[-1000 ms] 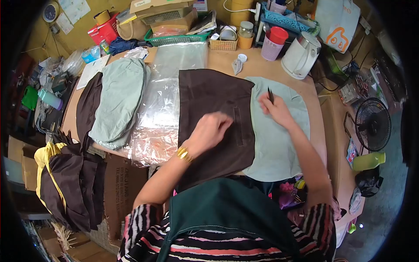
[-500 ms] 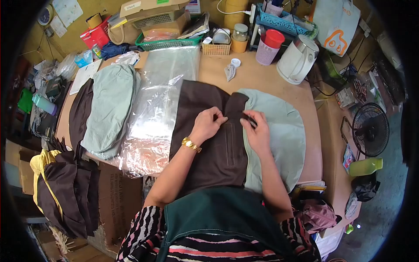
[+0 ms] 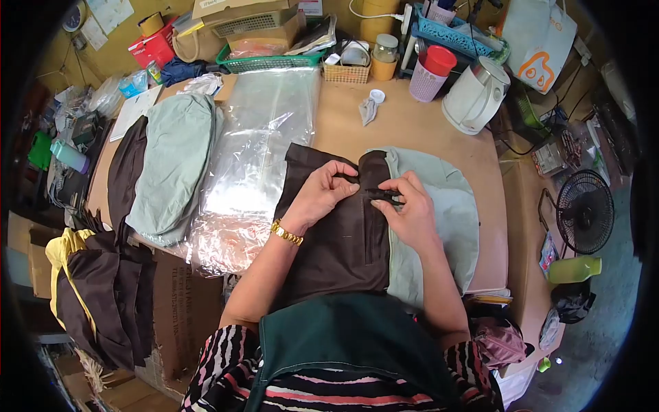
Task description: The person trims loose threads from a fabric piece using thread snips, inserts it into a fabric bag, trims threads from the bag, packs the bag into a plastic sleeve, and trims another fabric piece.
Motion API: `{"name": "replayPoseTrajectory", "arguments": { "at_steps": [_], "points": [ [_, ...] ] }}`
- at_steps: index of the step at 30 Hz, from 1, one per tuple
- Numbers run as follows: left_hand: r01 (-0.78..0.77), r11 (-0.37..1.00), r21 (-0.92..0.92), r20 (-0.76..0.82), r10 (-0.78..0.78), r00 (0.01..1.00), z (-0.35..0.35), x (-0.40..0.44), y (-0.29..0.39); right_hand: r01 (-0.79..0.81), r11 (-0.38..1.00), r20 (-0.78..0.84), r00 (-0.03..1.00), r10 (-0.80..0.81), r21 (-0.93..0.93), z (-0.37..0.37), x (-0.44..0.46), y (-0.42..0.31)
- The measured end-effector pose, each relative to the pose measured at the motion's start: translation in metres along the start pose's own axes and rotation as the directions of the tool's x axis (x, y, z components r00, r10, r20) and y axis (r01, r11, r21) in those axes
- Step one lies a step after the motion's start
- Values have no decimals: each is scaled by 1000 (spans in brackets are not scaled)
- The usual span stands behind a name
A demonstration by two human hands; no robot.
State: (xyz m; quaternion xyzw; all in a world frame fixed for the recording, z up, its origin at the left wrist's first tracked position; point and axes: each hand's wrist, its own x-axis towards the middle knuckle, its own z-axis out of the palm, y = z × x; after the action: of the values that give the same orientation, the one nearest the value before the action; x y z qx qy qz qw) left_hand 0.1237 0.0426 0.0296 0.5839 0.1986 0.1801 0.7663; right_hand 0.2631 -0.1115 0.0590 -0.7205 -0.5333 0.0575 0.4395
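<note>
A dark brown fabric piece point(image 3: 322, 254) with stitched lines lies on the table in front of me, joined to or lying against a pale green fabric piece point(image 3: 446, 206) on its right. My left hand point(image 3: 322, 196), wearing a gold-coloured watch or bracelet, is closed in a pinch on the brown fabric near its upper middle. Just right of it, my right hand point(image 3: 408, 209) is closed around a small black tool point(image 3: 382, 196) that looks like thread snips. The tool's tip points left, close to the left fingertips. Its blades are too small to make out.
Clear plastic sheets point(image 3: 254, 137) lie left of the work, with stacked green and brown fabric pieces point(image 3: 175, 165) beyond. A white electric kettle point(image 3: 473, 96), a pink cup point(image 3: 427, 82) and baskets line the back. A black fan point(image 3: 585, 209) stands right. More fabric point(image 3: 103, 295) hangs at lower left.
The black tool in my right hand has turned and moved left, towards my left fingertips. Both hands remain at the brown fabric, whose upper edge is drawn slightly towards me.
</note>
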Motion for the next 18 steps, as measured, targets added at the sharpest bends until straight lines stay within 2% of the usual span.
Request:
{"name": "replayPoseTrajectory", "arguments": {
  "at_steps": [5,7,8,9,10,11,12,13,14,15,16,18],
  "points": [
    [-8,1000,-23,10,8,1000,-2,1,-3,31,999,28,999,-32,14,0,4,6],
    [-70,994,86,34,67,997,-5,1,-5,35,999,43,998,-37,34,5,4,20],
    [-58,995,84,30,56,998,-2,-2,1,-55,968,-16,998,61,245,14,4,37],
    [-233,880,414,-149,318,936,6,-7,16,-132,884,-51,984,173,448,22,1,53],
    [-265,801,537,-171,411,895,12,-18,30,-151,879,-38,981,188,453,29,-3,70],
    [-271,707,653,-192,500,844,18,-30,43,-167,926,-145,963,226,338,33,-5,87],
    [-372,611,699,41,485,874,11,-37,41,-191,957,-255,935,245,219,36,-6,97],
    [-384,529,757,145,437,888,17,-47,37,-192,971,-276,934,226,145,39,-9,105],
    [-404,443,800,241,379,893,27,-56,36,-196,970,-272,934,230,146,40,-8,105],
    [-476,280,833,331,438,836,21,-54,5,-213,967,-240,940,241,138,40,-7,104],
    [-469,399,788,298,419,858,15,-53,-24,-234,964,-205,945,257,130,40,-10,103],
    [-366,455,812,141,455,879,9,-53,-47,-197,977,-190,959,210,86,40,-9,104]
  ]
}}
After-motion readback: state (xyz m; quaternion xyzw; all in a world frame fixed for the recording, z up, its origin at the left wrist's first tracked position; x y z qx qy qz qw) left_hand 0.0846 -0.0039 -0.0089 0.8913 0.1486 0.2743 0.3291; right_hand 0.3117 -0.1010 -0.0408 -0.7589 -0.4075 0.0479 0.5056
